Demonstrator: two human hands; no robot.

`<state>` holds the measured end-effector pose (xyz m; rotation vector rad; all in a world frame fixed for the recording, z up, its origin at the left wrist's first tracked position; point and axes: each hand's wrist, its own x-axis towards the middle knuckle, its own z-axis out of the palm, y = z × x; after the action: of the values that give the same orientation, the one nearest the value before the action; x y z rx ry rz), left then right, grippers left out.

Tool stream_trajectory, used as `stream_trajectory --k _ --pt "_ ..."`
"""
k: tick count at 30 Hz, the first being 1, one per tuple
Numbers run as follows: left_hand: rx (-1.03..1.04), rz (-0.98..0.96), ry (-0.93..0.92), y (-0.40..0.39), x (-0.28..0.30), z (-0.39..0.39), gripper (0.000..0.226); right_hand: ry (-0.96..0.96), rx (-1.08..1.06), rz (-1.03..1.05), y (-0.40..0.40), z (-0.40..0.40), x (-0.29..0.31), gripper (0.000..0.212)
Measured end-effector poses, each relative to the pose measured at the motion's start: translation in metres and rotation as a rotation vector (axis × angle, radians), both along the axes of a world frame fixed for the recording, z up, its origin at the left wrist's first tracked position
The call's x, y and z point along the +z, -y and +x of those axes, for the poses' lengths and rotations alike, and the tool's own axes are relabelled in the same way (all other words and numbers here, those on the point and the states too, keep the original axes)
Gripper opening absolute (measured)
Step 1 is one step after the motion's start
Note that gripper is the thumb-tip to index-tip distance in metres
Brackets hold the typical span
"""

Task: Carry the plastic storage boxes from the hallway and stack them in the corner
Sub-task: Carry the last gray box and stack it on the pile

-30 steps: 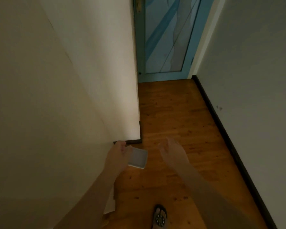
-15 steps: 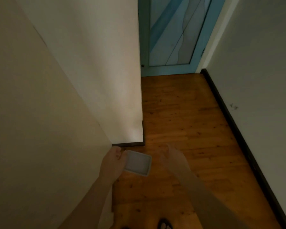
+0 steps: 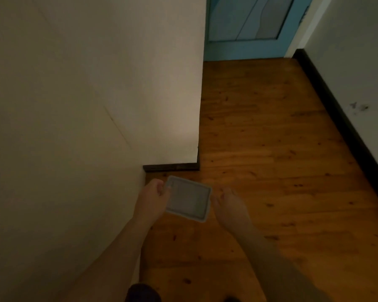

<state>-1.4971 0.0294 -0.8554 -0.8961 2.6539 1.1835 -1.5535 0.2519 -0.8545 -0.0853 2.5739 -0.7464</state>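
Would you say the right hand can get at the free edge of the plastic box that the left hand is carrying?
Probably yes. The right hand hangs open just beside the plastic box, which the left hand grips by its opposite edge. Nothing lies between the right hand and the box's near edge.

A knotty orange-brown wooden plank floor meets a dark skirting board along the wall.

door: top cut off | right hand: fingers blurred
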Motion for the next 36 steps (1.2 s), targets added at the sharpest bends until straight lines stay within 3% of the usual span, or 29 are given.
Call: stream_trajectory --k 4,13,16,19,22,26,31,36 --pt "-0.002 -0.028 -0.003 0.009 -0.081 -0.023 0.029 -0.042 0.008 -0.011 0.007 -0.019 -0.085 0.035" --pt "-0.044 -0.107 -0.004 0.03 -0.195 -0.053 0.032 -0.029 -0.009 0.02 0.014 -0.035 -0.201 0.044" --pt "-0.107 -0.113 0.078 0.038 -0.221 -0.061 0.042 -0.027 -0.037 0.04 0.017 -0.038 -0.229 0.049" --pt "-0.172 -0.021 0.212 0.043 -0.248 -0.065 0.068 0.001 -0.022 0.065 0.016 -0.036 -0.256 0.052" --pt "-0.226 -0.06 0.278 0.041 -0.265 -0.066 0.092 0.044 -0.018 0.057 0.016 -0.028 -0.275 0.051" --pt "-0.215 -0.21 0.277 0.037 -0.273 -0.073 0.076 0.051 -0.018 -0.005 0.02 -0.025 -0.288 0.049" --pt "-0.193 -0.156 0.261 0.037 -0.287 -0.078 0.083 0.033 -0.025 -0.096 0.023 -0.028 -0.293 0.05" --pt "-0.145 -0.115 0.185 0.032 -0.287 -0.067 0.075 0.05 -0.09 -0.055 0.02 -0.026 -0.29 0.054"
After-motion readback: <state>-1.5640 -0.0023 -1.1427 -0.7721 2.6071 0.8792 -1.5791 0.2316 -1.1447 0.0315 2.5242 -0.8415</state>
